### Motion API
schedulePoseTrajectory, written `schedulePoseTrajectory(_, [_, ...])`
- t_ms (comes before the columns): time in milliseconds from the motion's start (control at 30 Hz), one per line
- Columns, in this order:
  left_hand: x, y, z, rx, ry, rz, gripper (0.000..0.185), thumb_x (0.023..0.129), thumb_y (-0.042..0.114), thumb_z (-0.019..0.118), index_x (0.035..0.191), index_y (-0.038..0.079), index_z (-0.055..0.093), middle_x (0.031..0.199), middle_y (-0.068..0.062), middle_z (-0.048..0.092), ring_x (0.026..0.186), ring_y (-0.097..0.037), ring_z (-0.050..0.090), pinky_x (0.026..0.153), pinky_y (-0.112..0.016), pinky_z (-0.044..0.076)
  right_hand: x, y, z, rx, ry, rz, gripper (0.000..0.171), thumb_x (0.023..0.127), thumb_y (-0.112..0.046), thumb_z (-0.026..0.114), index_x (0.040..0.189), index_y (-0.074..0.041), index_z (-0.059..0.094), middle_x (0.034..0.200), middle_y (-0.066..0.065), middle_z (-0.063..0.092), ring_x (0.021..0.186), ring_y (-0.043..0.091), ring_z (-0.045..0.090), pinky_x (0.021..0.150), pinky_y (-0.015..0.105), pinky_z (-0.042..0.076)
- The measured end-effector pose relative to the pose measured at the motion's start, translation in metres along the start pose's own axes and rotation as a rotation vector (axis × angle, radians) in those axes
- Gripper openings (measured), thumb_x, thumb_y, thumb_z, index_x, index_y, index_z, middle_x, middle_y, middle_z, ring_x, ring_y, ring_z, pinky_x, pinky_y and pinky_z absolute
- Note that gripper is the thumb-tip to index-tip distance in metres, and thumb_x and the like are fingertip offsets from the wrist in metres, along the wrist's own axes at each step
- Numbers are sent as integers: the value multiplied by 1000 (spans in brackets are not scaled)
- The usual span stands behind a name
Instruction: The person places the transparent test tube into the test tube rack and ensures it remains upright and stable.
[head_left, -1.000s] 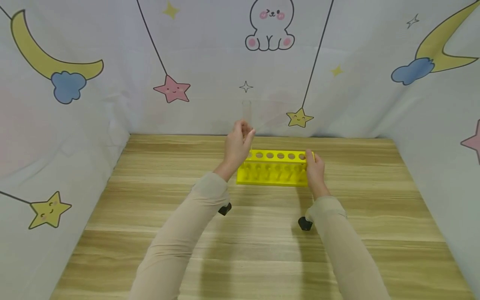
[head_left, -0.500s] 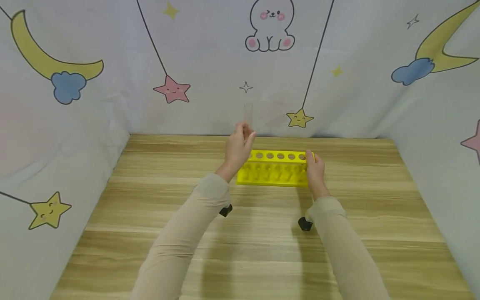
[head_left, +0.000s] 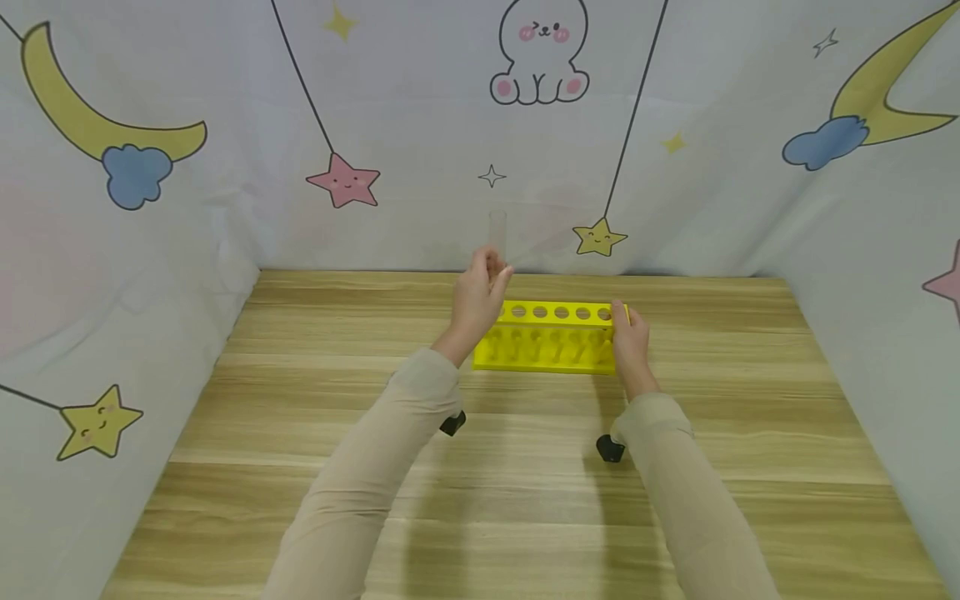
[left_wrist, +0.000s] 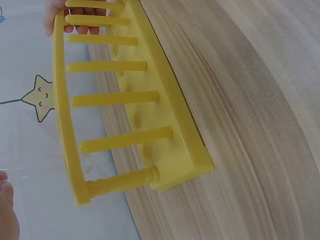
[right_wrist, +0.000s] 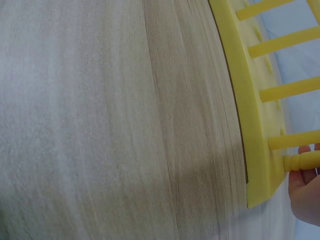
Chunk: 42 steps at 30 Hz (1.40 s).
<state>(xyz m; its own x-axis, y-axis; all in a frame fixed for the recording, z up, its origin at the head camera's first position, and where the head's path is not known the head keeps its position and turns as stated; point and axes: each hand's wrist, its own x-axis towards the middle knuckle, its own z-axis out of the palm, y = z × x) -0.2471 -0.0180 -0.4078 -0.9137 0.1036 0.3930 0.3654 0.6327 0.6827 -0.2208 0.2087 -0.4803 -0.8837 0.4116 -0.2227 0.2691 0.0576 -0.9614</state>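
A yellow test tube rack (head_left: 544, 367) stands upright on the wooden table, with a row of round holes along its top board. My left hand (head_left: 478, 293) pinches a clear test tube (head_left: 497, 232) upright above the rack's left end; the tube's lower part is hidden behind the fingers. In the left wrist view only the edge of the left hand (left_wrist: 7, 212) shows, apart from the rack's near end post. My right hand (head_left: 632, 343) grips the rack's right end, its thumb at the top board. The right wrist view shows those fingers (right_wrist: 306, 192) around the end post (right_wrist: 300, 161).
The wood-grain table (head_left: 337, 400) meets a pale printed cloth (head_left: 420, 125) at the back and both sides. A black piece (head_left: 453, 422) sits under the left wrist, another black piece (head_left: 611, 448) under the right.
My left hand has come down slightly and a little to the right, with the test tube in it. The right hand and the rack have stayed put.
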Motion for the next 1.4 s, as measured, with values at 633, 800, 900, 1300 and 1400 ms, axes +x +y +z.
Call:
schedulePoseTrajectory(633, [-3, -3, 4, 5, -43, -26, 28, 90, 28, 49, 107, 6, 45, 94, -8, 61, 90, -20, 61, 75, -28, 50, 0, -1, 0, 0, -6, 8, 35, 89, -47, 42, 75, -15, 49, 76, -4, 35, 73, 9, 33, 66, 22, 30])
schedulePoseTrajectory(800, [-3, -5, 4, -26, -56, -34, 26, 90, 26, 50, 106, 6, 45, 93, -8, 60, 91, -20, 60, 77, -29, 50, 1, -1, 0, 6, 0, 9, 36, 88, -46, 43, 72, -15, 47, 72, -4, 33, 70, 9, 33, 64, 22, 30])
schedulePoseTrajectory(900, [-4, -5, 3, -52, -59, -38, 25, 90, 24, 51, 106, 5, 45, 93, -9, 60, 93, -21, 60, 78, -29, 50, 1, 0, 0, 10, 0, 11, 36, 88, -47, 43, 71, -15, 46, 70, -4, 33, 68, 9, 33, 63, 22, 30])
schedulePoseTrajectory(1300, [-6, -7, 3, -57, -76, -46, 21, 91, 24, 49, 101, 6, 44, 79, -7, 54, 55, -16, 37, 58, -24, 39, 0, 0, -1, 1, -6, 15, 35, 89, -46, 43, 76, -15, 50, 73, -3, 34, 71, 9, 34, 64, 22, 30])
schedulePoseTrajectory(1400, [-8, -9, 4, -57, -72, -45, 22, 90, 23, 49, 102, 6, 46, 81, -7, 55, 56, -15, 39, 62, -24, 43, 0, 0, 0, 3, -3, 15, 34, 89, -45, 43, 76, -14, 50, 73, -3, 35, 71, 9, 34, 64, 22, 31])
